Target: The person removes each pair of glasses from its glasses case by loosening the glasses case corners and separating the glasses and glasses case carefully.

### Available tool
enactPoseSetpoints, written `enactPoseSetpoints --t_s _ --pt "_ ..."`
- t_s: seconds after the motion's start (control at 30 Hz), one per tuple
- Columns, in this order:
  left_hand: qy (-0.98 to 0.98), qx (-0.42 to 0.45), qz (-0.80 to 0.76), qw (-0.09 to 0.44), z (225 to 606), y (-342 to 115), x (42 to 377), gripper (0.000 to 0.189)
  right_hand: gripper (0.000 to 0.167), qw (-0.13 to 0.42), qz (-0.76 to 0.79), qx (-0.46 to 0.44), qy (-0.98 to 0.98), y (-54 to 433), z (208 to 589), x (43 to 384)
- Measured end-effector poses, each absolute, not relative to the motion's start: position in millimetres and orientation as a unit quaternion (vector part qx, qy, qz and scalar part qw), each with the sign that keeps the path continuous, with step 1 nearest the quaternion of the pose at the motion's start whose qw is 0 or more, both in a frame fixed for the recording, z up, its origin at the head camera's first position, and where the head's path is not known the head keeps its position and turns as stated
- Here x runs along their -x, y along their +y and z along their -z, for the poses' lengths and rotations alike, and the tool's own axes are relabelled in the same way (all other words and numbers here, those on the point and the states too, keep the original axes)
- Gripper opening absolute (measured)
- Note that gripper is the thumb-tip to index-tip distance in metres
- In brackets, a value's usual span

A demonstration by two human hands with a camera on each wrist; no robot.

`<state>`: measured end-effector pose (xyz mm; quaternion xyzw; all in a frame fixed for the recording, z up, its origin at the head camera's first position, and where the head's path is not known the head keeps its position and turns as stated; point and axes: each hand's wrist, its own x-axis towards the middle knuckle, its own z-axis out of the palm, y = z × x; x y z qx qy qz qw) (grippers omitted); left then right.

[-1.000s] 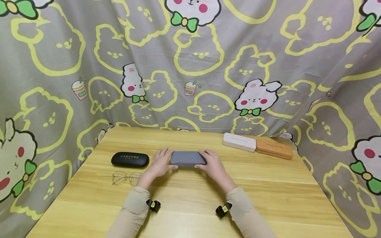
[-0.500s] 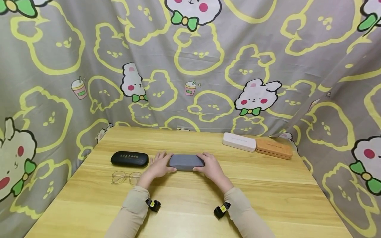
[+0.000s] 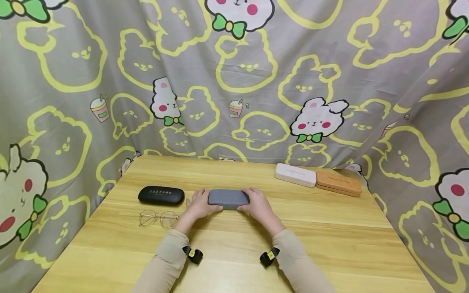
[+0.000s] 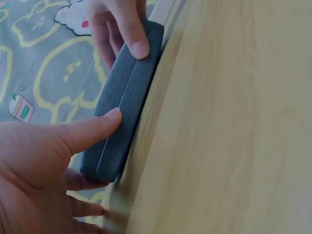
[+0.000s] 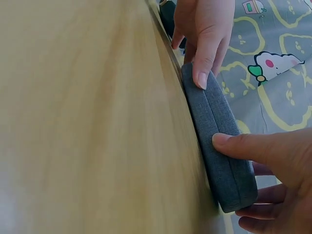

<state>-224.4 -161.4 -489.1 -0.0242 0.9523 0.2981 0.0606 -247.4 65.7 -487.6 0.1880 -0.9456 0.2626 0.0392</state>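
A closed blue-grey glasses case (image 3: 229,199) lies lengthwise across the middle of the table, between both hands. My left hand (image 3: 199,204) grips its left end, thumb pressed on the front side near the seam. At the opposite end my right hand (image 3: 259,205) grips it likewise. In the left wrist view the left thumb (image 4: 100,129) rests on the case (image 4: 119,109), with fingers around the end. The right wrist view has the right thumb (image 5: 239,145) on the seam of the case (image 5: 214,117). The inside of the case is hidden.
Left of the hands sits a black glasses case (image 3: 161,195) with gold lettering. Thin-framed eyeglasses (image 3: 168,219) lie in front of it. A white case (image 3: 295,175) and an orange case (image 3: 338,184) stand end to end at the back right. A patterned curtain (image 3: 253,81) surrounds the wooden table (image 3: 227,252).
Both hands have drawn the blue-grey glasses case slightly toward the person and a little left. The left thumb has slid further along its front, and the left forearm has shifted right, uncovering the eyeglasses.
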Motion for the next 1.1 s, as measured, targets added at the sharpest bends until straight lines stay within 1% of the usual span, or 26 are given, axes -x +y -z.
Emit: enactPoseSetpoints --t_s 0.23,0.5,0.73,1.1 --pt "0.95 0.037 -0.306 0.055 495 -159 225 0.088 0.066 0.027 -0.267 -0.183 -0.946 61 482 246" --pt "0.944 0.04 -0.326 0.041 503 -161 223 0.089 0.066 0.018 -0.248 -0.182 -0.951 59 479 250" --pt "0.944 0.04 -0.326 0.026 509 -164 224 0.091 0.067 -0.001 -0.244 -0.184 -0.952 53 474 249" --pt "0.944 0.024 -0.328 0.012 512 -168 228 0.093 0.067 0.003 -0.251 -0.201 -0.947 56 474 248"
